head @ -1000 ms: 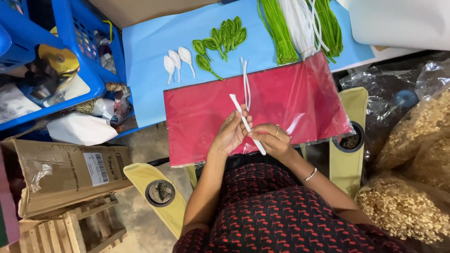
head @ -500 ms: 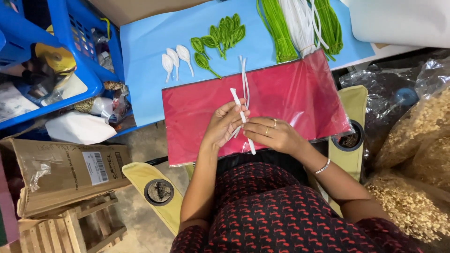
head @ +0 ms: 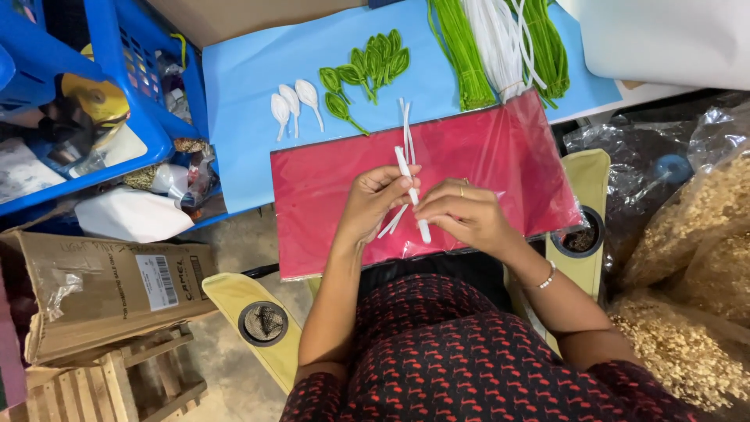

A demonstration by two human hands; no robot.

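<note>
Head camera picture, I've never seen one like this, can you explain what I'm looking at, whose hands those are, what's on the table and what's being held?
This is a single view from a camera worn on a person's head, looking straight down at their own lap and work surface. There is no machine, only two bare hands. The left hand and the right hand meet over a red sheet in clear plastic wrap and together pinch a white pipe cleaner; more thin white strands lie just beyond the fingers. Behind it is a light blue sheet carrying three white petal shapes, a cluster of green leaf shapes, and bundles of green pipe cleaners and white pipe cleaners. To the left sit blue plastic baskets and a cardboard box; to the right, clear bags of tan filling.
</note>
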